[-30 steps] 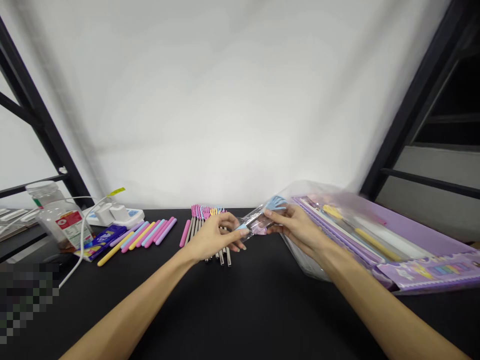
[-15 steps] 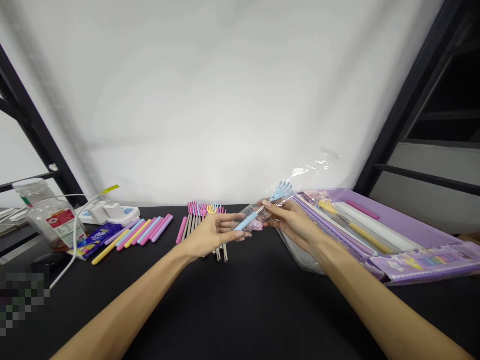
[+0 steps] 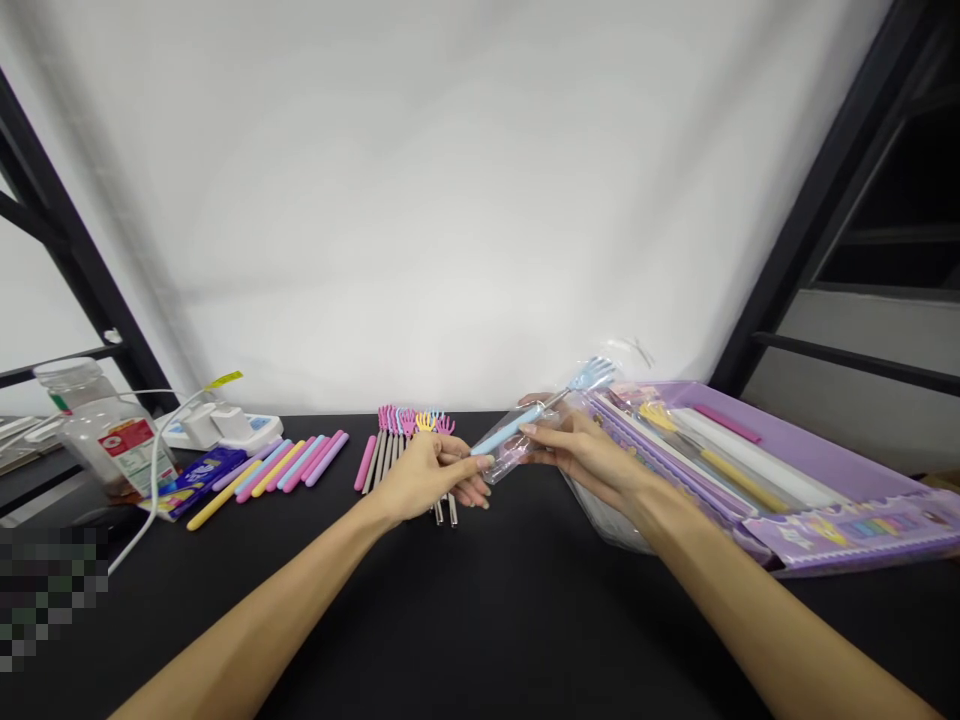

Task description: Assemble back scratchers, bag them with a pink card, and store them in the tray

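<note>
Over the table [image 3: 495,620], fingers [image 3: 541,434] of both hands [image 3: 435,472] [image 3: 589,455] pinch a bagged scratcher [image 3: 508,431] slantwise, claw [image 3: 592,374] rightward, seemingly away.

A black table [image 3: 480,620] spans the lower frame. At frame left it carries a clear jar [image 3: 79,430], blue packet [image 3: 202,480], white power strip [image 3: 262,436] and slanted row of coloured sticks [image 3: 280,468]; near centre, a pink stick [image 3: 364,464] beside hand-headed metal rods [image 3: 381,456]; at right, a bagged purple box [image 3: 817,440].
</note>
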Demonstrator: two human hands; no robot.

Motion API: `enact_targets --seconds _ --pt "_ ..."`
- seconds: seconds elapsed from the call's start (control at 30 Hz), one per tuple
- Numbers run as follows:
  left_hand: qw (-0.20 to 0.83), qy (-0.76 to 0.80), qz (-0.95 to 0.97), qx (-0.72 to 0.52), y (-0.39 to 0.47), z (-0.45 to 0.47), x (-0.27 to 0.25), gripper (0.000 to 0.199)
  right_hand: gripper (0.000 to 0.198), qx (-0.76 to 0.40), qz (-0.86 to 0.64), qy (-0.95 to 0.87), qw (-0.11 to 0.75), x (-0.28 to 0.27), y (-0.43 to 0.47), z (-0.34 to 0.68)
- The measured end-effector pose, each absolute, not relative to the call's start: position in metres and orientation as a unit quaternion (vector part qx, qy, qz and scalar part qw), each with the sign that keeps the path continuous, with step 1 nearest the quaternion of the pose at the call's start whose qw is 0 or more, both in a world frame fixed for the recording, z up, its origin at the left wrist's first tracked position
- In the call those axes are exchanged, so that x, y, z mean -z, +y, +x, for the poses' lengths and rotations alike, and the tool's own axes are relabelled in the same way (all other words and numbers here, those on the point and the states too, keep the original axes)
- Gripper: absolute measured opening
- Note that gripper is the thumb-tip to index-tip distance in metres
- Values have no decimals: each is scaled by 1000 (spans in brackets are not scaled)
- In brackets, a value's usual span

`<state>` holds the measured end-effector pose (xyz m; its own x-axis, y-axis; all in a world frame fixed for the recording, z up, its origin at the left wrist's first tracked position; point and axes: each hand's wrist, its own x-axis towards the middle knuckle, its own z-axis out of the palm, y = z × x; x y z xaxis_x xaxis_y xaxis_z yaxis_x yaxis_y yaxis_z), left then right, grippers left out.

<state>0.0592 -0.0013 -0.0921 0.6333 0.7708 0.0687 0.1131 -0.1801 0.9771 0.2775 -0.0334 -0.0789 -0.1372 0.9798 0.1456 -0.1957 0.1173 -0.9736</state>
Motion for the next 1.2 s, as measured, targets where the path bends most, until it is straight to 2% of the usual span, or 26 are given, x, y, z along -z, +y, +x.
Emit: enact_targets --seconds 0.17,0.33,0.43,0.53,0.67,0.73,0.8,1.0,1.2 --pt "527 337 726 -285 -5 65 96 39 31 -532 -385 -519 546 86 -31 270" --pt "562 312 722 -257 -1 60 92 35 34 -500 -414 -477 592 80 -29 279" --pt "564 256 728 -293 -1 54 89 46 34 -493 -420 -455 612 76 -29 287" --pt "472 200 799 -314 -4 51 87 48 33 -508 -418 -442 609 73 -29 290" --pt "304 204 858 -361 -10 54 86 12 39 -544 -414 -459 568 75 -31 283" --pt "271 212 856 -386 -12 58 88 8 41 -556 -405 -476 548 77 -32 278" --pt "291 217 842 -398 -13 62 91 10 41 -560 -394 -499 531 79 -34 274" --pt "483 266 763 -336 -10 69 102 23 42 -501 -440 -550 503 83 -39 266" --pt "529 278 719 -356 -10 68 100 35 38 -525 -426 -514 528 89 -30 267"
